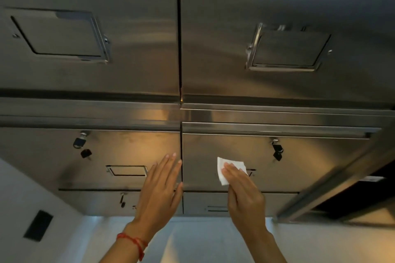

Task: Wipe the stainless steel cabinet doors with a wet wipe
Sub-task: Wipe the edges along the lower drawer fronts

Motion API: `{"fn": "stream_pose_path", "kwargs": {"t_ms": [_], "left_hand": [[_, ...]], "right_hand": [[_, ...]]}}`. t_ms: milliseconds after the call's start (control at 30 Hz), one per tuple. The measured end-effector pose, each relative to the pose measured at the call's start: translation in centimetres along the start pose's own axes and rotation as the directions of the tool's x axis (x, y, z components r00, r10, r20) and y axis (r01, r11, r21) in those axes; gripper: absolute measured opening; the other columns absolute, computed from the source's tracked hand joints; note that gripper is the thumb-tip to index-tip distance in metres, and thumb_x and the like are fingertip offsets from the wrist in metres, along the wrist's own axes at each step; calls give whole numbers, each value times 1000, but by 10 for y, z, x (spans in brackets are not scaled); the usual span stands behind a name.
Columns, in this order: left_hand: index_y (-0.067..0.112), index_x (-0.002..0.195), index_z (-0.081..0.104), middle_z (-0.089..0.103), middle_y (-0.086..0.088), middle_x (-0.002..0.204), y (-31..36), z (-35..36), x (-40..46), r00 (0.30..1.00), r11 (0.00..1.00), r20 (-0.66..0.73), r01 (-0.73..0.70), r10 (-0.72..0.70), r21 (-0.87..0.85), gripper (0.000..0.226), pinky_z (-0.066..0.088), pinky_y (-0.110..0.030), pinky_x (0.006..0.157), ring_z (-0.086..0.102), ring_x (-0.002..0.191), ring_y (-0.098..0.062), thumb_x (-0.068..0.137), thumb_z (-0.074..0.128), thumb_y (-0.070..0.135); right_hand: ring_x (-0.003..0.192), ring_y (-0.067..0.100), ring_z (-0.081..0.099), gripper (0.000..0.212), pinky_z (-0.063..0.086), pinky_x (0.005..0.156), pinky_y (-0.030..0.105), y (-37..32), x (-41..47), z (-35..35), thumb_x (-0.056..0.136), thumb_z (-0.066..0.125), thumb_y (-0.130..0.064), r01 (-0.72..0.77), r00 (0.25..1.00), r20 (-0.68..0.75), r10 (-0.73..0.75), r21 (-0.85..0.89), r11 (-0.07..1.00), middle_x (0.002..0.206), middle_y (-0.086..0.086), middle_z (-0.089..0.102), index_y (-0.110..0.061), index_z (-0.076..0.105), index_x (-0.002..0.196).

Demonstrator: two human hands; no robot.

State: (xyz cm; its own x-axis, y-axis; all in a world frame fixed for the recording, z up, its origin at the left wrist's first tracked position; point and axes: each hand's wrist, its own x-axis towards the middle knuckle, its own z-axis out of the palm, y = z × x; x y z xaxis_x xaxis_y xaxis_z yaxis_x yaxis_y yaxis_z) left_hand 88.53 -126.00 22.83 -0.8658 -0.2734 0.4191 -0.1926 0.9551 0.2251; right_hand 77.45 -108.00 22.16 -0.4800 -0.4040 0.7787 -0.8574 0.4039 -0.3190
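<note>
Gleaming steel cabinet doors (pixel 235 156), pale floor (pixel 192 241) below.

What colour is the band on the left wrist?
Red: a thin string bracelet around the left wrist, seen in the head view.

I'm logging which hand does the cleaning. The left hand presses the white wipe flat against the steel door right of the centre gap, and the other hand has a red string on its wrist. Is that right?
Not quite: the head view shows the right hand pressing the white wipe flat against the steel door right of the centre gap. The left hand is the one with the red string on its wrist.
</note>
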Motion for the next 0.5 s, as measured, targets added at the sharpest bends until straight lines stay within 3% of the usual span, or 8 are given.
{"fn": "stream_pose_path", "kwargs": {"t_ms": [200, 333, 500], "left_hand": [[7, 140, 33, 35, -13, 146, 0, 16, 2, 998, 1000, -58, -15, 15, 4, 48, 13, -34, 116, 27, 138, -23, 101, 22, 32], [6, 139, 33, 36, -15, 145, -2, 23, 9, 995, 1000, -100, -21, 22, 12, 48, 16, -36, 115, 28, 137, -25, 101, 21, 32], [4, 138, 34, 36, -16, 145, -4, 29, 19, 985, 999, -168, -32, 34, 15, 47, 21, -40, 113, 29, 137, -27, 102, 20, 31]], "right_hand": [[111, 20, 60, 43, 41, 103, 29, 2, -3, 9, 105, 33, -22, -7, 1000, -28, 7, 24, 1000, 113, 11, 67, 1, 69, 107], [118, 14, 54, 27, 41, 104, 28, 5, 1, 18, 99, 40, -12, 22, 997, -69, -21, 19, 1000, 120, 7, 60, -7, 57, 119], [120, 16, 53, 27, 40, 106, 28, 8, 2, 31, 96, 44, -10, 23, 996, -81, -21, 31, 999, 122, 7, 60, -9, 53, 122]]}}
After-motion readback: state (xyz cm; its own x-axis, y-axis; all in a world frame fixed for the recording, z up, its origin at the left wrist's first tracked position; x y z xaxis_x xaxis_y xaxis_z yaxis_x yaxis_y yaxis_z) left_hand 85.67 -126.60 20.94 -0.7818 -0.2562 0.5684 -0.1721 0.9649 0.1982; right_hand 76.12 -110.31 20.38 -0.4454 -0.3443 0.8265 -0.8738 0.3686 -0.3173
